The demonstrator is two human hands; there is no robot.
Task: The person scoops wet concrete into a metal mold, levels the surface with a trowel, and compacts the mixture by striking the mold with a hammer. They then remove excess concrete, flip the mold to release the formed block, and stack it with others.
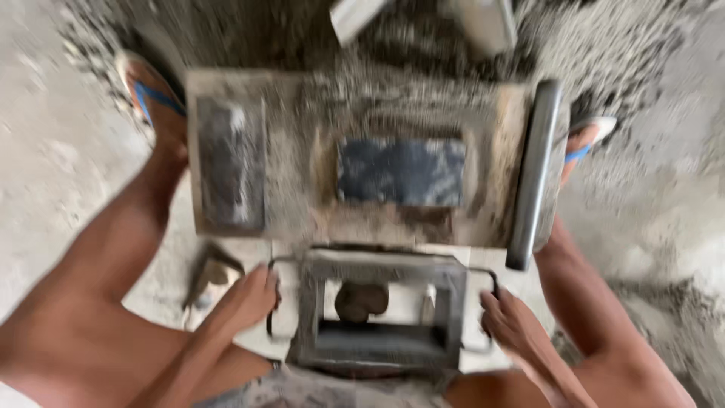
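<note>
A grey metal mould frame with a thin wire handle on each side sits below me, hollow in the middle. My left hand grips its left handle and my right hand grips the right one. Just beyond it stands a dusty block-making press table with a dark rectangular cavity in its centre. The whole view is motion-blurred.
A dark lever bar runs along the press's right side. A dark slab lies on its left part. My feet in blue-strapped sandals straddle the press. Loose grey sand and cement cover the ground behind and to the right.
</note>
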